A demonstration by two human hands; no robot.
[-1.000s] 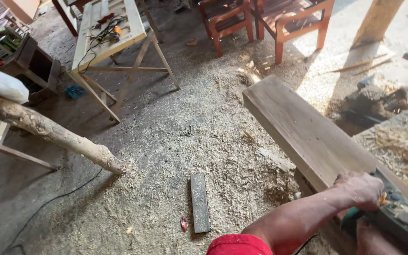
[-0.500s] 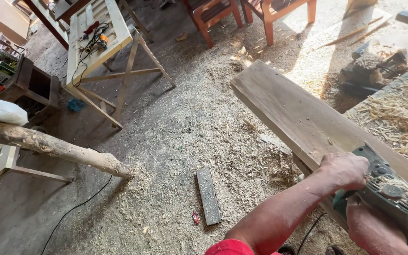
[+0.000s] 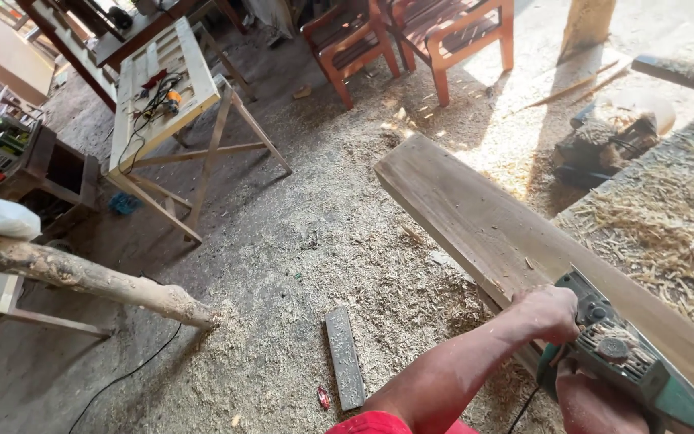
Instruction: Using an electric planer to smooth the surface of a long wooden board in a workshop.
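Both hands clamped the green planer (image 3: 632, 362), left hand (image 3: 552, 313) on its front knob, right hand (image 3: 596, 402) at five o'clock, low on the plank (image 3: 491, 229). Its cord (image 3: 516, 414) trailing underneath could probably snag; shavings (image 3: 668, 233) might clog it.

Single view: head-worn camera, high, tilted steeply down and forward across workshop floor (image 3: 283, 241). Near field, lower right corner: hands (image 3: 552, 313) on green power planer (image 3: 628, 362), close under lens, partly cropped by frame edge. Long plank (image 3: 475, 217) runs diagonally away from viewer. Far field, upper edge: trestle worktop (image 3: 190, 96), red chairs (image 3: 411, 32). No second view.
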